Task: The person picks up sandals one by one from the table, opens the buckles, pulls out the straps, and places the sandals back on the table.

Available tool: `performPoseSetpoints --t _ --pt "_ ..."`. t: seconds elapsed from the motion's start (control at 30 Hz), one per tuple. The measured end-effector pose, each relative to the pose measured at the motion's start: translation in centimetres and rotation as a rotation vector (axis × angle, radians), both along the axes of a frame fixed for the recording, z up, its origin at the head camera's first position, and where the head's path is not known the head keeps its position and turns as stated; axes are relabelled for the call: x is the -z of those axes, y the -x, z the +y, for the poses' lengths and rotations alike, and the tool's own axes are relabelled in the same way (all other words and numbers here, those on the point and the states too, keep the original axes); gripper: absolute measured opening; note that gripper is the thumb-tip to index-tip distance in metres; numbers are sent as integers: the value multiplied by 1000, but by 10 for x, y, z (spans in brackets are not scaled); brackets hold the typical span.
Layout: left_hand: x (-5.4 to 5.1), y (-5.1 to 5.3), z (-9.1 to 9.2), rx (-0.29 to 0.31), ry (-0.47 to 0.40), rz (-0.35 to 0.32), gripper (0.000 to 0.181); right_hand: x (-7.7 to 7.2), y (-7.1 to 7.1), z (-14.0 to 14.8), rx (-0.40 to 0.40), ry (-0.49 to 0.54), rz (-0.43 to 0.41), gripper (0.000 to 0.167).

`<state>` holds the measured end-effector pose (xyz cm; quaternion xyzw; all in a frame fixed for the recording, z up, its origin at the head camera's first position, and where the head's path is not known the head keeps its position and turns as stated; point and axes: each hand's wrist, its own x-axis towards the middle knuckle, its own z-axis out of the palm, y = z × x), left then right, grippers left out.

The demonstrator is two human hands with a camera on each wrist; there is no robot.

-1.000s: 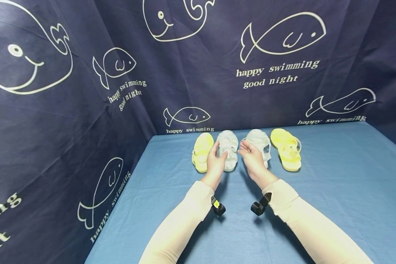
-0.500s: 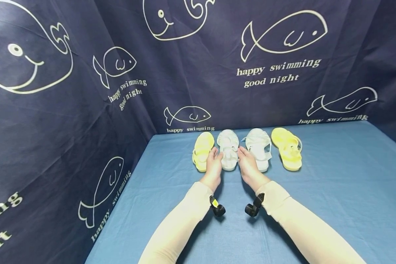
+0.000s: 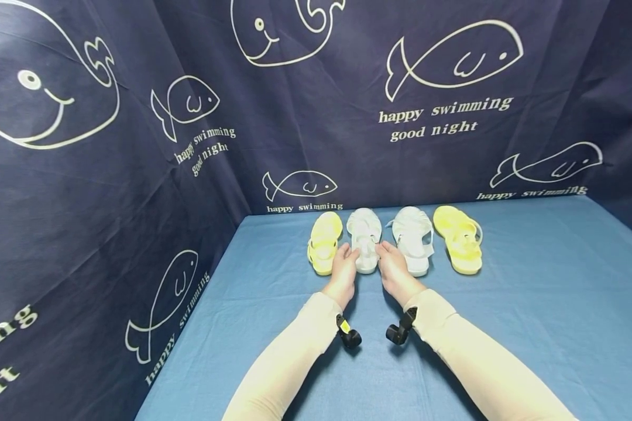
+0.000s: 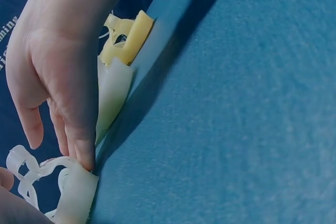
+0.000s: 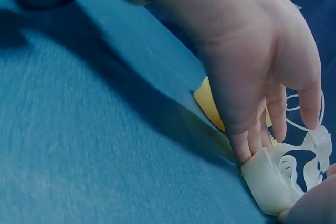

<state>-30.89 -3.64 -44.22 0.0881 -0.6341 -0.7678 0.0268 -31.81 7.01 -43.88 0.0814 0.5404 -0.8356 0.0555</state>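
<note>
Head view: your left hand (image 3: 342,272) and right hand (image 3: 396,273) flank the left white sandal (image 3: 365,227), fingers nearly straight, the grip apart and clamped on nothing. This sandal lies near the back edge of the blue worktop (image 3: 558,292), closer to the back left corner than the back right, between the left yellow sandal (image 3: 327,234) and the right white sandal (image 3: 413,240); the right yellow sandal (image 3: 459,240) ends the row. Spreading your hands could knock either neighbour askew, the gaps being narrow. Compared with half a second earlier, your hands sit slightly farther from the back edge; the row is unchanged.

Left wrist view: your right fingertips (image 4: 86,162) meet the sandal's side, low over the worktop. Uneven pressure from the two sides would probably twist it.

Right wrist view: your left fingertips (image 5: 243,155) meet the opposite side; in this dim view, your left thumb (image 5: 311,108) may or may not touch the strap (image 5: 319,141). Catching it could fold the pliant-looking loop.
</note>
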Motion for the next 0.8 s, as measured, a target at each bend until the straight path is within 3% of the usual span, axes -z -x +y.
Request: performPoseSetpoints --t 0.33,0.8 --pt "4 -1 -2 28 20 -31 58 6 3 -2 -8 22 -18 59" --pt "6 -3 -3 36 -50 -65 58 8 0 -2 -36 -25 -9 61"
